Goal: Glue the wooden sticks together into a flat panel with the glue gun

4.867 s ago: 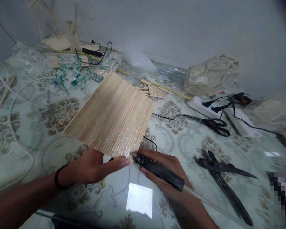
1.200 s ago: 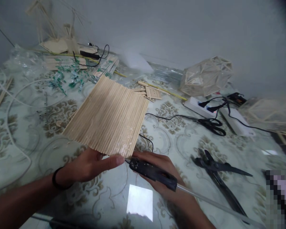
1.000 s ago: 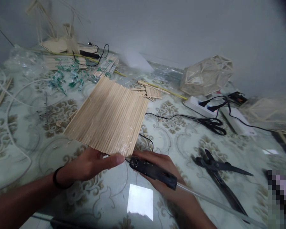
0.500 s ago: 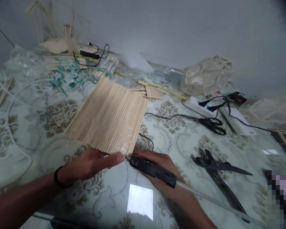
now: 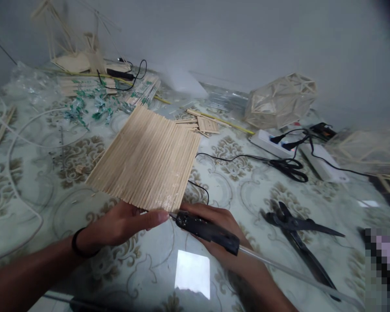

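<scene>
A flat panel of thin wooden sticks (image 5: 143, 160), laid side by side, is tilted in front of me. My left hand (image 5: 123, 223) grips its near edge, thumb on top and the other fingers hidden beneath. A black glue gun (image 5: 208, 232) lies in my right hand (image 5: 230, 224), whose fingers are mostly hidden behind it. From the gun's back end sticks out a long translucent glue stick (image 5: 279, 268). The gun's metal tip is at the panel's near right corner, close to my left thumb; whether it touches the wood I cannot tell.
Black shears (image 5: 292, 225) lie at the right, below a bundled black cable (image 5: 289, 169) and a white power strip (image 5: 271, 145). Short sticks (image 5: 208, 125) lie behind the panel. Stick-built frames (image 5: 281, 102) stand at the back, with green-marked wrappers (image 5: 100, 106) at the left.
The whole view has shifted very slightly. Both hands, the panel and the glue gun keep practically the same positions relative to each other.
</scene>
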Demonstrator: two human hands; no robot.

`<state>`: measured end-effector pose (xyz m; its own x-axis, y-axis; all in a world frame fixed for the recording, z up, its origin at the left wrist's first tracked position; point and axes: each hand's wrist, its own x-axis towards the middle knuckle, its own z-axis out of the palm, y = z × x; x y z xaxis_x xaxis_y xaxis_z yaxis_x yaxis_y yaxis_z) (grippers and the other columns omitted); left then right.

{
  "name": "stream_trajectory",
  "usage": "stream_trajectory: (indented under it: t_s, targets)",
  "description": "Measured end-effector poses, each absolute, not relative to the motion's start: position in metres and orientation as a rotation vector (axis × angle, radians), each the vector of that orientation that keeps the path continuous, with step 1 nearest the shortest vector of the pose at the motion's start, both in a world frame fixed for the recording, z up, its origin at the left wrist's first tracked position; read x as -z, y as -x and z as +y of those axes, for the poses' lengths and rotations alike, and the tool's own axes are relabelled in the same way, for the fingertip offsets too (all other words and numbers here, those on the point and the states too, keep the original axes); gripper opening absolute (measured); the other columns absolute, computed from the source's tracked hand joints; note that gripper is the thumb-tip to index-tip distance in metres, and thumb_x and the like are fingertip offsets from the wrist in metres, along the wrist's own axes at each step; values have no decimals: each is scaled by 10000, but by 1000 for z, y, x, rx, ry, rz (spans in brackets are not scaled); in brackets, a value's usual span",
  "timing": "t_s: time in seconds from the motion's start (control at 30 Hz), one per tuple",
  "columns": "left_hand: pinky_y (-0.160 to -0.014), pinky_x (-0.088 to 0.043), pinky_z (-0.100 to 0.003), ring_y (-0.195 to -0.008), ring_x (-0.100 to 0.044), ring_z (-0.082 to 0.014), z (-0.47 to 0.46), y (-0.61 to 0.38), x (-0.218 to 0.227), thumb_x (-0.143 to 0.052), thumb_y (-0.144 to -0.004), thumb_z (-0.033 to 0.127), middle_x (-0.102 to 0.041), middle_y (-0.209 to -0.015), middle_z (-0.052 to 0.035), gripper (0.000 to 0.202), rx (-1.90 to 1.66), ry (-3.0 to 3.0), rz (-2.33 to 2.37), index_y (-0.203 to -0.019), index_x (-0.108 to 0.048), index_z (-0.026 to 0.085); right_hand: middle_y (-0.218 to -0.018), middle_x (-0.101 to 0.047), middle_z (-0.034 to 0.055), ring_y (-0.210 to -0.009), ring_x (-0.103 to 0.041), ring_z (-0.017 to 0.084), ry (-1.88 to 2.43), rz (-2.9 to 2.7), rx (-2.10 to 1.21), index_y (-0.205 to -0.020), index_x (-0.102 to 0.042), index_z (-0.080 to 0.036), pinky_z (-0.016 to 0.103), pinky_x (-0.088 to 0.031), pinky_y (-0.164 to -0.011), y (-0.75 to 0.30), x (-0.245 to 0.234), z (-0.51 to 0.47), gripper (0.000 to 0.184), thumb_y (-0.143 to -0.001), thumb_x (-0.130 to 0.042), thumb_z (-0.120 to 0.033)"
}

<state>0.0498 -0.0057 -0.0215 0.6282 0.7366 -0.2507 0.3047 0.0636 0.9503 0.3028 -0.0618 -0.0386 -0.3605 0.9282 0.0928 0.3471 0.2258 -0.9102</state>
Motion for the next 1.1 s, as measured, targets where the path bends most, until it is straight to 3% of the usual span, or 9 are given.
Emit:
stream_trajectory:
  t_s: [0.37, 0.6, 0.9, 1.1]
  targets:
    - [-940, -547, -323, -1076, -683, -260, -6, -50, 17, -603, -935, 562, -687, -713, -5, 385, -393, -1535, 927, -741, -639, 232, -1117, -814, 48, -950, -779, 214, 1172, -1835, -1109, -1243, -742, -254, 311, -615, -834, -302, 39, -61, 299, -957, -657, -271]
    - [-1059, -492, -368, -1129, -673, -269, -7, -49, 20, -620, -940, 546, -679, -697, -10, 386, -392, -1510, 901, -730, -614, 221, -1107, -817, 45, -940, -780, 205, 1173, -1849, -1081, -1234, -748, -246, 293, -609, -833, -303, 38, -61, 302, -941, -675, -234]
    - [-1154, -411, -439, -1214, -642, -308, -7, -49, 24, -620, -954, 545, -745, -821, -20, 375, -421, -1500, 873, -1104, -717, 215, -1093, -816, 45, -946, -779, 186, 1170, -1831, -1082, -1222, -747, -219, 254, -595, -832, -303, 38, -61, 295, -936, -674, -216]
    - [-1147, -433, -433, -1230, -643, -296, -7, -49, 26, -644, -952, 518, -777, -1086, -49, 382, -450, -1509, 837, -1210, -709, 243, -1102, -815, 20, -963, -779, 180, 1232, -1816, -1073, -1226, -748, -254, 248, -585, -822, -303, 37, -61, 310, -935, -669, -181]
